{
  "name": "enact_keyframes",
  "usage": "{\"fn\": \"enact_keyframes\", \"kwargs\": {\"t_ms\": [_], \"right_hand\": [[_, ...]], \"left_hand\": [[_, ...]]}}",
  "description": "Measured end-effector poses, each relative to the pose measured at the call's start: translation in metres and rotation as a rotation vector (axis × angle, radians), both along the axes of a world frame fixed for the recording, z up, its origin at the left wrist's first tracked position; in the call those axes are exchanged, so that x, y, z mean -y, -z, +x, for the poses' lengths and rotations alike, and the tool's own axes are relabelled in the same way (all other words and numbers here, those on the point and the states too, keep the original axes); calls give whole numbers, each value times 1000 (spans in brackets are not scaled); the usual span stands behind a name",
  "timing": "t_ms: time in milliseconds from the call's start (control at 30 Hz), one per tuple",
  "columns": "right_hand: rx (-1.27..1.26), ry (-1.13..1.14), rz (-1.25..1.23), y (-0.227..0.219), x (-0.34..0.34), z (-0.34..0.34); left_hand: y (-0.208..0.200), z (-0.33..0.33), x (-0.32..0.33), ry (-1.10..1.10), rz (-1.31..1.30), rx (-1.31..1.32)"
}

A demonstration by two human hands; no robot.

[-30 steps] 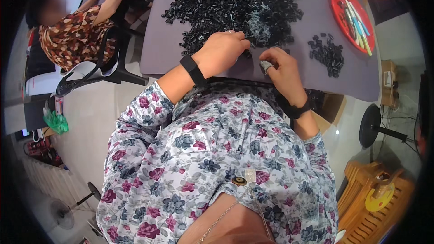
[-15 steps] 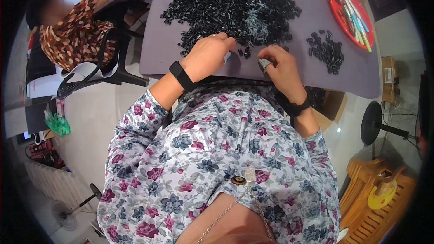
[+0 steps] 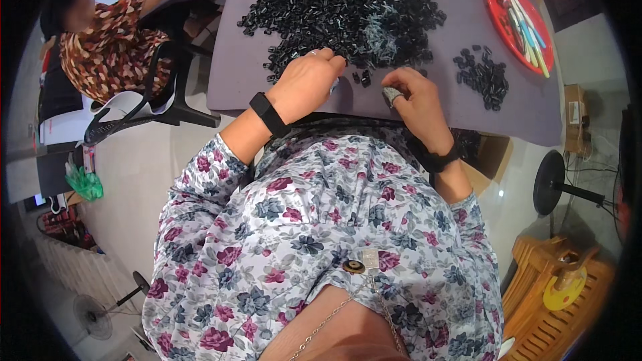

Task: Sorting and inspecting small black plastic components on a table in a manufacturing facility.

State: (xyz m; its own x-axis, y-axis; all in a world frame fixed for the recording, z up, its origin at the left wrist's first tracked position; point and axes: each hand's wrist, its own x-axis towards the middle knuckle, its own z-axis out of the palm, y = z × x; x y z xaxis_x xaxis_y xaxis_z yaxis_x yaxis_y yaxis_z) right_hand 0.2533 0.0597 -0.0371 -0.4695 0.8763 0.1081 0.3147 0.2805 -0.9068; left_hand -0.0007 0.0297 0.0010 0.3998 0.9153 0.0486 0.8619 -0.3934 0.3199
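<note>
My left hand (image 3: pixel 309 83) is at the near edge of a big heap of small black parts (image 3: pixel 334 7). Its fingers are bent inward and closed, and what they hold, if anything, is hidden. A bit of pale blue-grey wrap shows at its thumb side. To the right, my right hand (image 3: pixel 416 97) is closed too, fingers curled toward a thumb bound in grey wrap (image 3: pixel 392 95); I cannot make out a part in it. A few loose black parts (image 3: pixel 361 78) lie on the table between the hands. Pale grey shavings (image 3: pixel 382 33) rest on the heap.
A smaller group of black parts (image 3: pixel 483 77) lies at the right on the grey tabletop (image 3: pixel 528 110). Beyond it sits a red plate (image 3: pixel 496 0) with several slim-handled tools (image 3: pixel 525 27). Another person (image 3: pixel 110 47) sits at the left by a black chair (image 3: pixel 175 93).
My left fingers have shifted very slightly. My right hand stays in nearly the same place, and the heap looks unchanged. The person at the left has moved their head a little.
</note>
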Motion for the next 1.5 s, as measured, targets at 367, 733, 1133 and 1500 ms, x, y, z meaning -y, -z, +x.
{"fn": "enact_keyframes", "kwargs": {"t_ms": [367,733,1133,1500], "right_hand": [[-99,-7,-83,5,-2,6],[-251,-28,-202,-36,-3,-24],[-325,-50,-142,-30,1,-37],[-313,-55,-107,-24,0,-35]], "left_hand": [[-15,2,-2,-213,-425,739],[2,-9,2,-355,-818,1516],[-7,6,11,-303,-640,1217],[-3,11,9,-248,-545,1166]]}}
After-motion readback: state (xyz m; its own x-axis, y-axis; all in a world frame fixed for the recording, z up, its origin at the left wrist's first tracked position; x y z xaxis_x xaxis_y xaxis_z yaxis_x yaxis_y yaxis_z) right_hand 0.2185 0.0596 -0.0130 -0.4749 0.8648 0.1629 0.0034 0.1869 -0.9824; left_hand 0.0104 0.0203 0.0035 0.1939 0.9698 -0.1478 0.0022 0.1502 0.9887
